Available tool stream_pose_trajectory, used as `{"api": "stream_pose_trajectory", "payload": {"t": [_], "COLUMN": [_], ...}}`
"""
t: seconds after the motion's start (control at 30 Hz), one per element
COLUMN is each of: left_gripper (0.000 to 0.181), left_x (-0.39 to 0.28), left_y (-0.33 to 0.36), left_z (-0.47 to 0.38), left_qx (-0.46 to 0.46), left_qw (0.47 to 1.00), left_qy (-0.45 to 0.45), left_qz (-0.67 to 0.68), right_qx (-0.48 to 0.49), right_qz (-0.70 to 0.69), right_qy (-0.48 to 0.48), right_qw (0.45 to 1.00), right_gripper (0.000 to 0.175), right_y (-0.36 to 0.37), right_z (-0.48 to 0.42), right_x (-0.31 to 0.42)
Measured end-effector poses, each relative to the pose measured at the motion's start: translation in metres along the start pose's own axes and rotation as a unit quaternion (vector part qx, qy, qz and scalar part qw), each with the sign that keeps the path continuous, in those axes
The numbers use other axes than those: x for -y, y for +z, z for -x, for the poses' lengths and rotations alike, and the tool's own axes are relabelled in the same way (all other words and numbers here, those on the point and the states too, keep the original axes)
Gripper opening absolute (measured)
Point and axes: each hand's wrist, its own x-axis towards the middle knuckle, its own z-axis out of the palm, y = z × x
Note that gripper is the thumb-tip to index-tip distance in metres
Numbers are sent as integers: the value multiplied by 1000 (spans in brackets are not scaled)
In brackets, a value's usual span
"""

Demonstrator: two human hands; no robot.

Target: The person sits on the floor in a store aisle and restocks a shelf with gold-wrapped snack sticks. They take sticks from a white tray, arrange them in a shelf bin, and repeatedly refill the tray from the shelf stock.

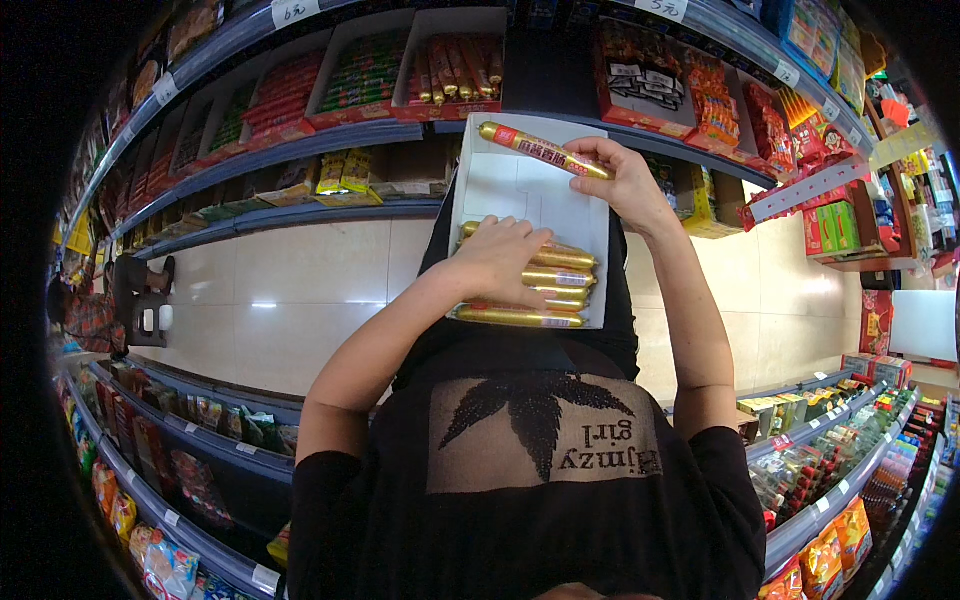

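Observation:
A white cardboard box (495, 187) rests on my lap, its upper part showing bare white bottom. Between the thumb and fingers of my right hand (622, 180) is a gold-wrapped sausage (544, 150), tilted over the box's far end. My left hand (501, 259) lies across several more gold-wrapped sausages (559, 277) at the near end, fingers spread over them. That hand hides part of the row, and whether it grips one is unclear. The lowest sausage (517, 315) lies along the near wall of the box.
Ahead is a store shelf (360, 135) with open snack boxes, one holding similar gold sausages (457, 67). A dark gap (551, 75) parts the boxes there. Shelves of bottles (802, 465) stand behind right. At far left a person (90, 315) is near a stool (150, 319).

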Motion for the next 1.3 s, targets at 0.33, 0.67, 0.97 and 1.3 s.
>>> {"api": "stream_pose_trajectory", "payload": {"t": [0.33, 0.67, 0.97, 1.3], "left_gripper": [92, 92, 93, 75], "left_x": [-1, 2, -1, -14], "left_y": [-3, 1, 2, 11], "left_z": [0, 3, 7, 27], "left_qx": [11, -18, -13, -146], "left_qw": [1000, 1000, 1000, 988], "left_qy": [-2, 15, 10, 45], "left_qz": [-9, -16, -14, -23], "right_qx": [45, 45, 289, 367], "right_qz": [440, 590, 356, 322], "right_qy": [-95, -49, -14, -29], "right_qw": [892, 805, 889, 873], "right_gripper": [30, 17, 27, 30], "right_y": [27, 46, 40, 40], "right_z": [-47, -72, -10, -10], "right_x": [-36, -59, -37, -47]}}
